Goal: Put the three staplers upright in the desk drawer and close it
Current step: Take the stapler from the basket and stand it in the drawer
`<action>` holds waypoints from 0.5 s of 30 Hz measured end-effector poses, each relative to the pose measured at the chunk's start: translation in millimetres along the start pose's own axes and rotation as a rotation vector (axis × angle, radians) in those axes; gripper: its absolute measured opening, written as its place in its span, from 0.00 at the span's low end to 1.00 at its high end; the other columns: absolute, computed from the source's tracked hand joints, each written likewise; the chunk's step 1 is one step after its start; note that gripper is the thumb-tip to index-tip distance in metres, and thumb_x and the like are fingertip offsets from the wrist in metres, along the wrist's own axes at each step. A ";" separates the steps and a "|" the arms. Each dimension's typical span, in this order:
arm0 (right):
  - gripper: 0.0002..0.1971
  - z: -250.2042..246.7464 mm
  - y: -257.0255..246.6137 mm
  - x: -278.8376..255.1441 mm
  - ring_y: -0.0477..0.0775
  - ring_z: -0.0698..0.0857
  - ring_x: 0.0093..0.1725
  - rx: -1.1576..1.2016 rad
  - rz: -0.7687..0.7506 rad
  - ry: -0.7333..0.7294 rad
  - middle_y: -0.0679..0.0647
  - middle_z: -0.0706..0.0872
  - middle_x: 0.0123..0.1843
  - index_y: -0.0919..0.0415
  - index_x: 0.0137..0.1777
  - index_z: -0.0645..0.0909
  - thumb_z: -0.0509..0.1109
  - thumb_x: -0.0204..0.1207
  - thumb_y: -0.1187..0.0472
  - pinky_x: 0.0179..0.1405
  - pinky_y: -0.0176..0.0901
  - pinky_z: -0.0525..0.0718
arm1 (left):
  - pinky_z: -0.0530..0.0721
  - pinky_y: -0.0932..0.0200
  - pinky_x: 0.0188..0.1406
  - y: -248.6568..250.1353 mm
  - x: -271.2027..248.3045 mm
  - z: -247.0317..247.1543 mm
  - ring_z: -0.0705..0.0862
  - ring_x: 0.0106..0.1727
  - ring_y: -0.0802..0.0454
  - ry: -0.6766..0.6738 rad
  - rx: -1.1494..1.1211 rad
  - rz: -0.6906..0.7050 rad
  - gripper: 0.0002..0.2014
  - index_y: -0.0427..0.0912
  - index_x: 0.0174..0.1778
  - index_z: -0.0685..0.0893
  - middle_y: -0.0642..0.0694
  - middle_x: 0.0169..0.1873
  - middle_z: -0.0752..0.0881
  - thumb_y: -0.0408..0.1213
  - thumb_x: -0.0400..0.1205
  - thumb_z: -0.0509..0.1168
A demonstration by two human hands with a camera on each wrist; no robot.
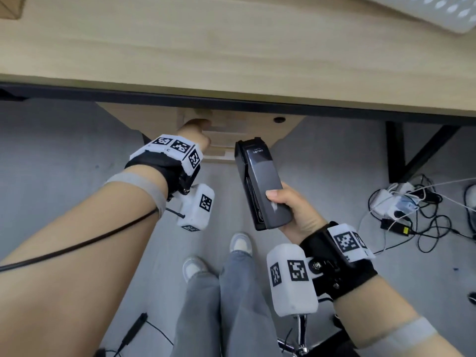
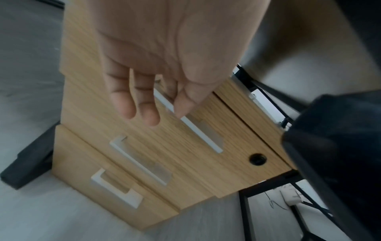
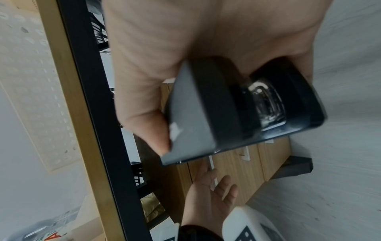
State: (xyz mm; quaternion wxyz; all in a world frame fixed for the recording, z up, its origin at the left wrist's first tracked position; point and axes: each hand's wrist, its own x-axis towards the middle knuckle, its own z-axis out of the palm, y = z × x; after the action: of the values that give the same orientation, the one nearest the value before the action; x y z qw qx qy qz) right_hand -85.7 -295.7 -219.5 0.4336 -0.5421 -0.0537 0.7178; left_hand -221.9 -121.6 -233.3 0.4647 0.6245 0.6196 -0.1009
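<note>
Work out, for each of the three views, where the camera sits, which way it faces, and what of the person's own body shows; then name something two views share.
Head: on the head, facing down past the desk; both arms, legs, shoes, stapler.
Left wrist: along the open left hand toward the drawers and top handle.
Right wrist: along the right hand gripping the stapler.
Shared: both wrist views show the left hand and drawers.

From your head view, the worktop (image 1: 231,47) edge hides the drawer unit's top and your left hand's fingertips (image 1: 198,122). The left wrist view is blurred, so contact with the top drawer handle (image 2: 198,130) cannot be told. Your right hand (image 1: 298,212) covers the stapler's (image 1: 260,181) rear end.
</note>
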 end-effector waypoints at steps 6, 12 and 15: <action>0.12 19.7 -2.4 -7.9 0.42 0.87 0.29 0.039 -0.010 -0.012 0.45 0.89 0.30 0.54 0.44 0.83 0.65 0.60 0.62 0.31 0.34 0.83 | 0.82 0.48 0.65 -14.3 -35.1 20.7 0.81 0.61 0.38 -0.068 -0.081 -0.111 0.23 0.37 0.76 0.71 0.33 0.66 0.80 0.30 0.83 0.59; 0.12 49.3 -4.2 -23.1 0.46 0.85 0.32 0.014 -0.004 -0.025 0.48 0.88 0.30 0.57 0.43 0.83 0.66 0.59 0.62 0.36 0.39 0.82 | 0.77 0.51 0.67 -59.3 -91.1 49.8 0.78 0.69 0.37 -0.149 -0.262 -0.188 0.22 0.43 0.74 0.74 0.39 0.72 0.77 0.29 0.83 0.59; 0.09 63.4 -0.7 -32.2 0.51 0.83 0.32 0.003 0.017 -0.007 0.52 0.86 0.30 0.59 0.42 0.81 0.68 0.61 0.62 0.38 0.43 0.81 | 0.80 0.60 0.42 -76.4 -115.0 62.9 0.81 0.46 0.43 -0.199 -0.318 -0.261 0.21 0.43 0.72 0.77 0.39 0.60 0.81 0.29 0.83 0.57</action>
State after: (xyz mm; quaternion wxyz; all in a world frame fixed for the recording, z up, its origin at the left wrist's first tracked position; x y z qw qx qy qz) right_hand -136.5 -292.3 -169.8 0.4284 -0.5394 -0.0494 0.7232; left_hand -284.3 -259.4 -221.8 0.5992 0.4448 0.6544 -0.1221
